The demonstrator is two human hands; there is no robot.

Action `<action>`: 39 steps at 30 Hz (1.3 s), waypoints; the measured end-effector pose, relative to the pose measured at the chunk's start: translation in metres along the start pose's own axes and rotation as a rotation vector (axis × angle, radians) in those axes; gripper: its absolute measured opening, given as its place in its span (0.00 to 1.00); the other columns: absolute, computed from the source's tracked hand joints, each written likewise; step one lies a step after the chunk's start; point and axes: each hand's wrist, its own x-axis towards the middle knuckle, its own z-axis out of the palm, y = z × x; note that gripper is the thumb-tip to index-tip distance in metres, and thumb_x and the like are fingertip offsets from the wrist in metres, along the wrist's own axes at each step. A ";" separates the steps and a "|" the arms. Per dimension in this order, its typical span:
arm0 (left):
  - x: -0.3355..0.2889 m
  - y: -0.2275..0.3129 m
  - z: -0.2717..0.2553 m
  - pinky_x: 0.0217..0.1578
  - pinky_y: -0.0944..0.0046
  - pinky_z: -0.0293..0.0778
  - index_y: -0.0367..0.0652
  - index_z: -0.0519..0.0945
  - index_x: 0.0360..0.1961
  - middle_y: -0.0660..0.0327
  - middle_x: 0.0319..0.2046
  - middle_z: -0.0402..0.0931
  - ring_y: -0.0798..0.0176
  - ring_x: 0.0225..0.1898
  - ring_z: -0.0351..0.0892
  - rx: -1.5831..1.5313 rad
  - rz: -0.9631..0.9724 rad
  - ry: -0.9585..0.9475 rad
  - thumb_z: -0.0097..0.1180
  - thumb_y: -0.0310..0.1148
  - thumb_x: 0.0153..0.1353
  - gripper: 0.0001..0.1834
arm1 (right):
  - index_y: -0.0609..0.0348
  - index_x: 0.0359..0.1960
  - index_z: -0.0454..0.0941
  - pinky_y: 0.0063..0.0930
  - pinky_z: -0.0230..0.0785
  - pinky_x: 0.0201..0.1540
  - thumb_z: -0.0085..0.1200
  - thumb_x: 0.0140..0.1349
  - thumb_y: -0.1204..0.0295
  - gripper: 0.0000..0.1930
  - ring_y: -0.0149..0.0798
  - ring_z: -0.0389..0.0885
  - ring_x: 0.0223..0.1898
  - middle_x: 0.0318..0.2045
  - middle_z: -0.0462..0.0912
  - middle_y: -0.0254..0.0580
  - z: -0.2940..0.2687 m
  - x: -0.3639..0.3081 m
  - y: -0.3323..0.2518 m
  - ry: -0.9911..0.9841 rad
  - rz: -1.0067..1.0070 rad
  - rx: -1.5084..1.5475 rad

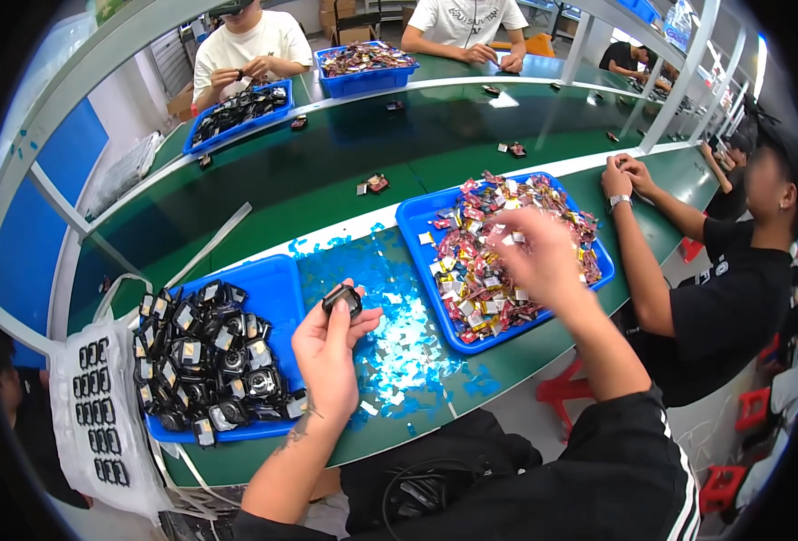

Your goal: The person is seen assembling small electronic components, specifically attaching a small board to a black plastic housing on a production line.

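Observation:
In my left hand (334, 347) is a small black watch-like case (343, 301), its rounded dark face turned up between thumb and fingers. My right hand (543, 257), smeared by motion, is over a blue tray (460, 343) heaped with small red, yellow and white electronic parts (471, 293). Whether its fingers hold one of these cannot be made out. To the left of my left hand, a second blue tray (282, 275) bears a pile of similar black cases (196, 352). Shiny blue film scraps (403, 334) lie between the trays.
Beyond a white rail, a green conveyor (282, 189) carries scattered parts (376, 183). A white foam tray (74, 451) with black pieces stands at the far left. A co-worker (724, 298) sits close on my right; others work across the belt beside blue bins (367, 83).

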 end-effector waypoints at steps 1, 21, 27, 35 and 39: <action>0.002 0.002 -0.002 0.40 0.66 0.80 0.30 0.73 0.53 0.51 0.44 0.79 0.59 0.39 0.83 -0.027 -0.057 -0.026 0.49 0.32 0.70 0.16 | 0.59 0.37 0.82 0.36 0.72 0.40 0.63 0.52 0.74 0.10 0.45 0.80 0.34 0.29 0.82 0.43 -0.019 -0.003 0.020 -0.003 0.037 -0.223; -0.002 0.003 0.006 0.37 0.70 0.75 0.39 0.73 0.55 0.57 0.47 0.73 0.68 0.38 0.78 0.166 -0.114 -0.253 0.48 0.31 0.68 0.15 | 0.66 0.43 0.78 0.13 0.67 0.35 0.56 0.63 0.77 0.08 0.21 0.78 0.33 0.34 0.83 0.38 -0.066 0.003 0.061 0.344 0.343 0.633; -0.008 0.004 0.009 0.36 0.68 0.75 0.36 0.75 0.52 0.58 0.47 0.74 0.67 0.38 0.78 0.216 -0.082 -0.259 0.52 0.28 0.66 0.15 | 0.66 0.35 0.78 0.13 0.69 0.35 0.58 0.62 0.78 0.04 0.20 0.77 0.31 0.29 0.81 0.31 -0.045 0.012 0.073 0.158 0.339 0.465; -0.008 0.001 0.003 0.38 0.69 0.75 0.36 0.77 0.50 0.58 0.47 0.73 0.68 0.38 0.77 0.216 -0.057 -0.231 0.55 0.26 0.63 0.14 | 0.62 0.37 0.76 0.12 0.66 0.33 0.56 0.62 0.77 0.04 0.19 0.76 0.30 0.33 0.84 0.37 -0.040 -0.002 0.056 0.023 0.527 0.739; -0.011 0.005 0.005 0.42 0.68 0.74 0.43 0.82 0.47 0.60 0.45 0.72 0.68 0.40 0.74 0.655 0.242 -0.337 0.64 0.21 0.51 0.19 | 0.64 0.35 0.75 0.19 0.71 0.40 0.57 0.59 0.81 0.04 0.25 0.78 0.36 0.33 0.82 0.38 -0.025 -0.021 -0.018 -0.204 0.479 0.758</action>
